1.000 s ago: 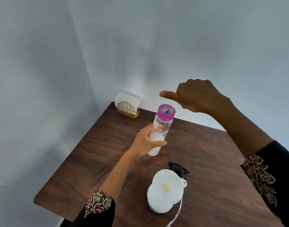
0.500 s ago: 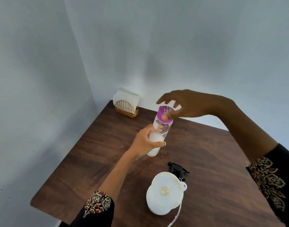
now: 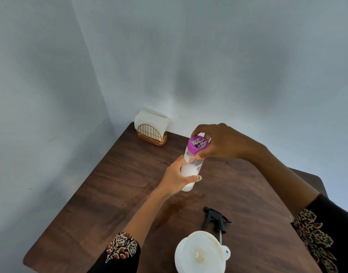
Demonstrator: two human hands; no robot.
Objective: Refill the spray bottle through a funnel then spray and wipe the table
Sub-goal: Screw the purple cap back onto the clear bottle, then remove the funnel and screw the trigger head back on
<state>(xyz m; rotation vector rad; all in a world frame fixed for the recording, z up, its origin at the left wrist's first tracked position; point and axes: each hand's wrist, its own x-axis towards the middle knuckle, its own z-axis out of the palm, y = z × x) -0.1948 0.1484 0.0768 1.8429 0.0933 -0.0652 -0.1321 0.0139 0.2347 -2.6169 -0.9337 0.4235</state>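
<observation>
A clear bottle (image 3: 190,186) with white liquid in its lower part stands on the brown table (image 3: 110,194), slightly tilted. My left hand (image 3: 179,178) wraps its lower body. My right hand (image 3: 218,142) has fingers closed around its purple cap (image 3: 197,144). Near the front edge, a white funnel (image 3: 200,251) sits on top of the white spray bottle (image 3: 179,265). The black spray trigger head (image 3: 215,218) lies on the table just behind the funnel.
A gold wire holder with white napkins (image 3: 151,131) stands at the table's far left corner, against the wall. Pale walls meet behind the table. A second table surface edge (image 3: 311,178) shows at the right.
My right hand came down from above the bottle and closed onto the purple cap. My left hand has kept its hold on the bottle.
</observation>
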